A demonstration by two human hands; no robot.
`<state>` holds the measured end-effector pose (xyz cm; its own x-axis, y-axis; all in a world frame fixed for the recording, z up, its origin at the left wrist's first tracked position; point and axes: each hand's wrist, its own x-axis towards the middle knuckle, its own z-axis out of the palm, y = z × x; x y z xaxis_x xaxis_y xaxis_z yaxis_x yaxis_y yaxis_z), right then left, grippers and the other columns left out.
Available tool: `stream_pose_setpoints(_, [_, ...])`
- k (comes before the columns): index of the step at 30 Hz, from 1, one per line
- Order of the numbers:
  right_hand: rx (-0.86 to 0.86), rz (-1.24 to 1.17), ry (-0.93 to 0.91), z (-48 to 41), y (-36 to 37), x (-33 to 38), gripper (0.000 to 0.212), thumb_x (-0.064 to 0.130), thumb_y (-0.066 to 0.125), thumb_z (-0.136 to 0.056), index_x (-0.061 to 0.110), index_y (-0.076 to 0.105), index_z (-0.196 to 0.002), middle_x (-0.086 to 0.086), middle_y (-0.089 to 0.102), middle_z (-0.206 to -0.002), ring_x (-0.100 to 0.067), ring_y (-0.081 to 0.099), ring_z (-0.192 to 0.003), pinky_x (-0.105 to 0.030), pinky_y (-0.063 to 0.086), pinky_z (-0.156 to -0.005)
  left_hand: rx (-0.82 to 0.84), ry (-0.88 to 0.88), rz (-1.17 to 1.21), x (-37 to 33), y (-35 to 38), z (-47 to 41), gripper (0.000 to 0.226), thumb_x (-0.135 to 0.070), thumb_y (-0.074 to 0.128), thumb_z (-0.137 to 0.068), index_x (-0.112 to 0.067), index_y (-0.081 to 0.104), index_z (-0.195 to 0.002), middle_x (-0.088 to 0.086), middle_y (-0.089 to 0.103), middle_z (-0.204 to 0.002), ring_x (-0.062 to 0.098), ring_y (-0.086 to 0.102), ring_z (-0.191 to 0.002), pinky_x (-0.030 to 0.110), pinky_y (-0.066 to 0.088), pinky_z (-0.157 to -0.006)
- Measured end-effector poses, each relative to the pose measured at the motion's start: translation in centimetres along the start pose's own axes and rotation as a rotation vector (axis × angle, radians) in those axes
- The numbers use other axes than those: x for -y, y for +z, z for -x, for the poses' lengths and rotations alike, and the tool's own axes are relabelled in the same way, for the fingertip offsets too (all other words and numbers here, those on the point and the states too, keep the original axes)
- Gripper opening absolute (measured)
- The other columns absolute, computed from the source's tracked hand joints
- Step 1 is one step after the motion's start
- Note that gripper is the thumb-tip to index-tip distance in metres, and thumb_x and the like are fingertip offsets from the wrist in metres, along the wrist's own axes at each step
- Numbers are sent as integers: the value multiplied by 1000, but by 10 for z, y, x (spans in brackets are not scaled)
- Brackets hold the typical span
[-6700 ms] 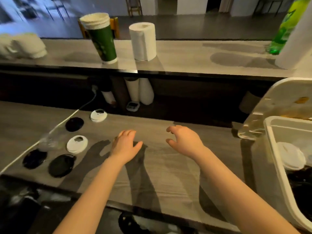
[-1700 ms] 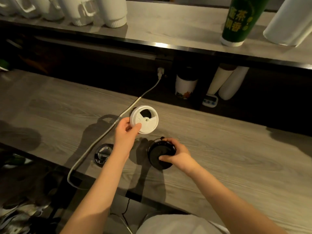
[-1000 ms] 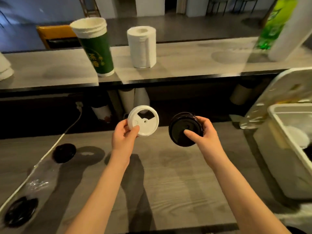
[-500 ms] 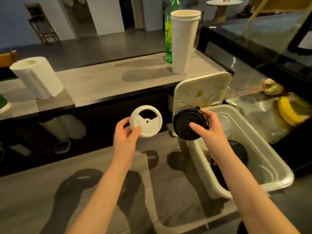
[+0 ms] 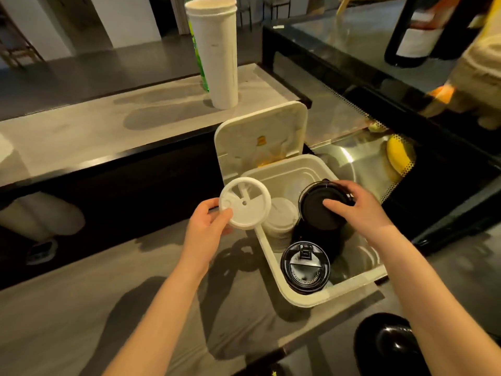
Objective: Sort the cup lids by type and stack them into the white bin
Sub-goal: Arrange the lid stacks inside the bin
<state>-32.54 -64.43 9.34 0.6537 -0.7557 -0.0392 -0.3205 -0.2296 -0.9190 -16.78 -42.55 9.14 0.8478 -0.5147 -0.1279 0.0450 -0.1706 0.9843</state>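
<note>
The left hand (image 5: 208, 227) pinches a white lid (image 5: 244, 203) by its edge, thumb on the near face and fingers curled behind, and holds it upright just outside the left wall of the white bin (image 5: 311, 302). The right hand (image 5: 360, 213) grips a black lid (image 5: 317, 213) (possibly several nested; the view does not settle it), tilted above the bin's interior. Inside the bin, a stack of white lids (image 5: 280, 226) stands against the left wall, and a stack of black lids (image 5: 305, 268) sits at the near end. The bin's hinged cover (image 5: 260, 134) stands open behind it. The bin rests on the grey bench (image 5: 81, 308); a tall column of white cups (image 5: 217, 55) stands on the raised shelf beyond.
</note>
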Motion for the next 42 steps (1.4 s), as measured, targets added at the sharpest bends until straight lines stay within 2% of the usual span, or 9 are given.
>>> stream_pose_setpoints(9, [63, 408, 49, -15, 20, -36, 42, 22, 67, -85, 15, 54, -124, -6, 59, -121, -20, 54, -107, -24, 39, -83, -20, -21, -27, 0, 9, 9, 25, -19, 54, -92, -20, 49, -117, 3, 62, -112, 18, 61, -104, 36, 52, -88])
stream_pose_setpoints(13, [18, 583, -22, -15, 25, -44, 41, 20, 59, -91, 12, 48, -131, -7, 48, -134, -25, 47, -122, -34, 39, -99, -42, -17, -43, -1, 10, 12, 27, -19, 54, -92, -20, 48, -118, 6, 61, -117, 20, 59, -107, 40, 51, -93])
stream_pose_setpoints(17, [-7, 638, -220, -10, 22, -40, 44, 15, 56, -92, 13, 47, -135, -5, 45, -138, -24, 43, -128, -31, 34, -104, -46, -24, -32, -3, 14, 12, 28, -19, 54, -92, -19, 48, -119, 7, 60, -118, 20, 59, -107, 40, 51, -93])
stream_pose_setpoints(22, [293, 724, -289, -8, 16, -39, 49, 29, 57, -93, 21, 44, -140, 3, 36, -149, -16, 32, -137, -24, 22, -110, -44, -31, -62, -3, 20, 5, 27, -20, 55, -92, -17, 50, -119, 3, 62, -110, 19, 59, -103, 38, 51, -89])
stream_pose_setpoints(28, [251, 774, -189, -5, 8, -46, 48, 39, 61, -88, 19, 50, -130, 3, 49, -129, -16, 46, -118, -25, 37, -95, -16, -37, -181, -8, 33, -22, 28, -17, 58, -90, -11, 60, -118, 5, 65, -104, 18, 61, -95, 24, 49, -71])
stream_pose_setpoints(34, [155, 763, -200, 2, 11, -51, 48, 45, 57, -89, 16, 50, -127, 0, 51, -120, -17, 46, -114, -25, 36, -94, 288, -24, -661, -32, 71, -75, 13, -18, 49, -91, -14, 61, -86, 6, 59, -76, 17, 57, -65, 25, 42, -54])
stream_pose_setpoints(37, [143, 753, -203, 2, 12, -52, 48, 46, 56, -89, 17, 50, -127, 0, 51, -120, -16, 46, -114, -24, 36, -95, 465, 8, -1025, -29, 90, -91, 31, -18, 42, -93, -11, 44, -63, 7, 47, -65, 20, 47, -61, 27, 34, -54])
stream_pose_setpoints(39, [138, 753, -203, 2, 12, -53, 48, 46, 56, -89, 18, 50, -128, 1, 51, -120, -16, 45, -114, -24, 36, -95, 508, 50, -1191, -25, 98, -94, 27, -19, 39, -96, -8, 52, -75, 12, 54, -80, 20, 48, -67, 27, 36, -57])
stream_pose_setpoints(42, [137, 743, -202, 1, 12, -54, 49, 46, 57, -89, 18, 51, -128, 1, 51, -121, -17, 45, -116, -25, 36, -96, 529, 99, -1361, -18, 106, -96, 26, -16, 40, -97, -2, 50, -116, 15, 57, -112, 28, 55, -99, 33, 44, -78])
